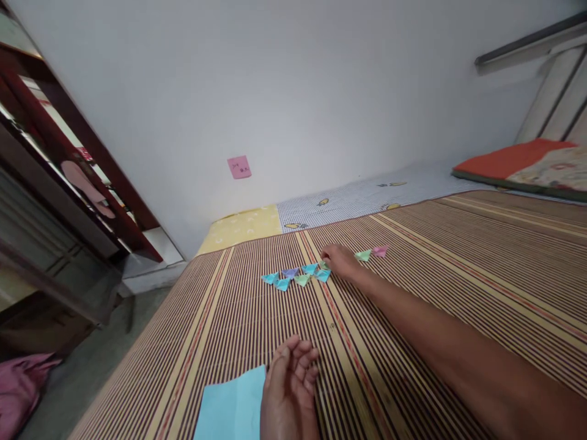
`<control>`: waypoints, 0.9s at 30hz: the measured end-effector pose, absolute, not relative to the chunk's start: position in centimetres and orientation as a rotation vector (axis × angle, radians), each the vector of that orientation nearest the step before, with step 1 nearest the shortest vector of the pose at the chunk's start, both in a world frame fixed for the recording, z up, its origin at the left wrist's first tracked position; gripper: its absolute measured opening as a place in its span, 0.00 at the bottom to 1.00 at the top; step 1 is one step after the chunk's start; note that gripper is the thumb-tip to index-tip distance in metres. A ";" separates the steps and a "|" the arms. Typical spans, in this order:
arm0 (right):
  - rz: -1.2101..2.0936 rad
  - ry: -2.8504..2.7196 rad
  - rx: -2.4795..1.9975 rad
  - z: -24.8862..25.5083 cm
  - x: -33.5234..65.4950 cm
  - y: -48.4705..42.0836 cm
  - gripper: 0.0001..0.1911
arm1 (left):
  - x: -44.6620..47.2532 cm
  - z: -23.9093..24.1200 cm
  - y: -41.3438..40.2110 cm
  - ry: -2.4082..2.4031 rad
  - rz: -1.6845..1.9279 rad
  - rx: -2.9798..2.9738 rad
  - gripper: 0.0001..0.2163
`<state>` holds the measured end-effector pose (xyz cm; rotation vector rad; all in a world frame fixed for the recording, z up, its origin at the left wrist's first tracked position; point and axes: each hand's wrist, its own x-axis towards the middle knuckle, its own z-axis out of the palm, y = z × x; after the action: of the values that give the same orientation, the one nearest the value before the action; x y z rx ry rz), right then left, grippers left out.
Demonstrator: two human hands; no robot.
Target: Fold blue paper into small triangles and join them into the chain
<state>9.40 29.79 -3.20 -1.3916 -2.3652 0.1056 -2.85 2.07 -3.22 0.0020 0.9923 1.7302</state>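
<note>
My right hand (338,261) reaches far out over the striped mat (458,275) and rests among a row of small folded paper triangles (296,276) in blue, purple and green. Its fingers are curled at a blue-green triangle (322,273); whether they grip it I cannot make out. Two more triangles, green and pink (372,253), lie just right of that hand. My left hand (290,391) lies near the bottom edge, palm up, fingers loosely curled and apart, holding nothing. A light blue paper sheet (232,408) lies beside it on the left.
A pink sticky note (239,167) is stuck on the white wall. A yellow and checked bedsheet (321,211) shows beyond the mat. A red-orange pillow (518,160) lies at the far right. Dark wooden furniture (68,183) stands at the left, with pink cloth (18,385) on the floor.
</note>
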 end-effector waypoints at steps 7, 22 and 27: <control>0.210 -2.256 -1.423 -3.7 11.1 31.7 0.11 | -3.9 -3.6 2.3 0.990 1.748 0.002 0.09; 0.044 -2.370 -1.502 -4.4 11.3 31.3 0.13 | -4.5 -4.4 2.8 0.990 1.681 -0.039 0.09; -0.047 -2.454 -1.506 -4.5 10.2 31.9 0.14 | -4.1 -4.3 2.9 1.037 1.674 -0.026 0.07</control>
<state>10.17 31.85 -4.48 -1.5064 -2.4541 -0.0471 -4.13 2.87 -4.25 -0.0257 1.0374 1.6742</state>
